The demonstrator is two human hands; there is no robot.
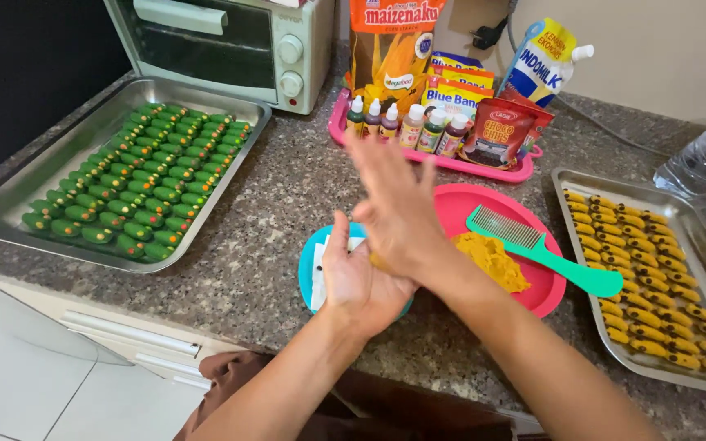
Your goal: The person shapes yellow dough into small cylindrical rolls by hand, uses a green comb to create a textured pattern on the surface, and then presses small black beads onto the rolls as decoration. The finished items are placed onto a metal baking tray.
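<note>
Left hand (pixel 359 282), palm up and fingers open, carries a small piece of orange dough (pixel 379 263), mostly hidden. Right hand (pixel 394 208) lies flat across it, fingers spread and blurred, pressing the dough between the palms; its long axis cannot be told. Beneath the left fingers: blue plate (pixel 307 273). Just beyond the right fingertips: pink tray (pixel 426 159) of small bottles. To the right of the fingers: pink plate (pixel 545 286) bearing a green comb (pixel 537 249), handle pointing right. Bare granite counter (pixel 279 204) lies open between the fingers and the steel tray of green cookies (pixel 136 175). The tray of yellow cookies (pixel 655 286) bounds the far right.
</note>
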